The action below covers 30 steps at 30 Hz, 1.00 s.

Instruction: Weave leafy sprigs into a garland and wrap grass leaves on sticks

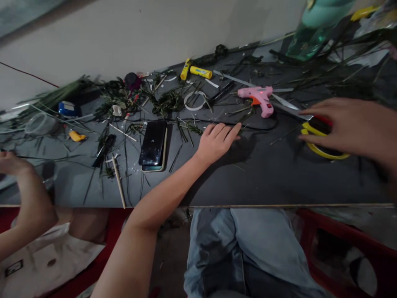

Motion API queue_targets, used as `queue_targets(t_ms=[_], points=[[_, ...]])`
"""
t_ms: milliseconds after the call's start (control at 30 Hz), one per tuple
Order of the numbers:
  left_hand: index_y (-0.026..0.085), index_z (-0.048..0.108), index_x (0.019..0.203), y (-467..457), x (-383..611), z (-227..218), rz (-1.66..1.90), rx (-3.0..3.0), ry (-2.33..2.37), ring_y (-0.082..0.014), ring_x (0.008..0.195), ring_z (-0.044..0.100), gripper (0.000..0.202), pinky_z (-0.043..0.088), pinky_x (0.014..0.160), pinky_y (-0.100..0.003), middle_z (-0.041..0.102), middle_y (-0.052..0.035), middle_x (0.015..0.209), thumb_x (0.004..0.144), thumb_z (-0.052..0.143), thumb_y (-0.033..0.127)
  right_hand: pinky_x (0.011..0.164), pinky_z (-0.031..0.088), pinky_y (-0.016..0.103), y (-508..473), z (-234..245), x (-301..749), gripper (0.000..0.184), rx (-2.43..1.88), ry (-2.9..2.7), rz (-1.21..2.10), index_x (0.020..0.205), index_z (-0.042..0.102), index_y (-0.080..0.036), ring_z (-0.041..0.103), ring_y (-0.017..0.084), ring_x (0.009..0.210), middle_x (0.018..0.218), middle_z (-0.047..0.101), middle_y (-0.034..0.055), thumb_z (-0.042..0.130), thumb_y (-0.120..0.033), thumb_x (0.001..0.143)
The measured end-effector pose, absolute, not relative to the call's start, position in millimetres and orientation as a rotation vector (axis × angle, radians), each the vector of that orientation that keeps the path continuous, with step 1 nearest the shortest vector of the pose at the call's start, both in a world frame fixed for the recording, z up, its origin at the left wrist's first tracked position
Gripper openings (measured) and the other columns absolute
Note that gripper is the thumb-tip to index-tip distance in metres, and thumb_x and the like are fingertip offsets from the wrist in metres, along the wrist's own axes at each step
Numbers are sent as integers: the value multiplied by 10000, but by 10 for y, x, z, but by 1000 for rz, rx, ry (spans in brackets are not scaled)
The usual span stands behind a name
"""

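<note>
My left hand (217,140) lies flat on the dark table (279,178) with its fingers stretched out, fingertips at a thin black cable (263,128) and some green leaf scraps. It holds nothing. My right hand (350,128) hovers with spread fingers over yellow-handled scissors (325,152), touching or nearly touching them; it looks slightly blurred. A pink glue gun (260,98) lies between and beyond the two hands. A black phone (153,145) rests left of my left hand.
Leaf strips and stems litter the back of the table. A white tape ring (195,100), yellow tubes (201,72), a wooden stick (118,182) and a green bottle (313,29) are there. Another person's hand (12,163) is at the far left.
</note>
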State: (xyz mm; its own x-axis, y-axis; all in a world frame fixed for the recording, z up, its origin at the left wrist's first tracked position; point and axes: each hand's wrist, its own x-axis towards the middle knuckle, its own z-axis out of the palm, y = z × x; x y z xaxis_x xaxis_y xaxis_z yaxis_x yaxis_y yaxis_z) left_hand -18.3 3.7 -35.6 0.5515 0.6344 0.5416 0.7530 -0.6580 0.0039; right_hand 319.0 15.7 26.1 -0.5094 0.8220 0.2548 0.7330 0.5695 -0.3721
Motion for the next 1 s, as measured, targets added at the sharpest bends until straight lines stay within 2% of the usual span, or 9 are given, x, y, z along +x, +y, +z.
queue_targets(t_ms=[33,100,200,400,633,867,1000], points=[[233,646,1331,42,-178,-357,-744,-2572,-1161,-208,1042,690,368,480,889,-342,773,-84,1028,1052,449,369,831,490,556,104,313,2968,500,-1297,-2419,198,1166,708,-250,641,426,1042,1138,699,164,567,-636,880],[215,674,1270,49,-170,-352,-743,-2564,-1175,-206,1028,690,357,481,882,-344,776,-90,1028,1054,437,370,946,506,528,41,369,2529,414,-1252,-2443,205,1233,692,-230,657,366,1133,1216,712,135,534,-472,936],[185,698,1185,54,-169,-344,-794,-2505,-1246,-222,1015,691,372,475,865,-359,772,-115,1017,1059,408,381,1010,485,508,120,283,2086,317,-1172,-2384,153,1171,714,-254,648,325,1171,1206,724,100,508,-390,972],[169,696,1144,64,-184,-353,-822,-2488,-1248,-210,947,690,367,470,818,-338,770,-111,965,1064,396,366,965,474,487,327,38,1966,326,-1131,-2302,156,1081,737,-257,654,302,1083,1099,737,98,451,-393,1003],[161,686,1151,42,-187,-324,-760,-2546,-1207,-206,954,697,372,465,802,-332,762,-112,949,1071,380,356,1064,409,506,184,182,1981,393,-1235,-2359,224,1084,728,-269,614,295,1176,1185,716,93,397,-468,1015],[160,687,1179,78,-181,-356,-738,-2638,-1192,-206,1047,693,390,501,902,-345,773,-118,989,1072,366,354,1098,350,578,191,190,1997,268,-1294,-2375,301,981,731,-325,599,322,1167,1138,729,47,498,-456,964],[159,697,1155,105,-171,-387,-757,-2657,-1157,-209,1054,698,375,513,939,-374,781,-117,983,1069,381,341,1086,336,573,164,183,1994,247,-1279,-2360,280,925,715,-297,614,309,1134,1098,744,46,500,-413,966]])
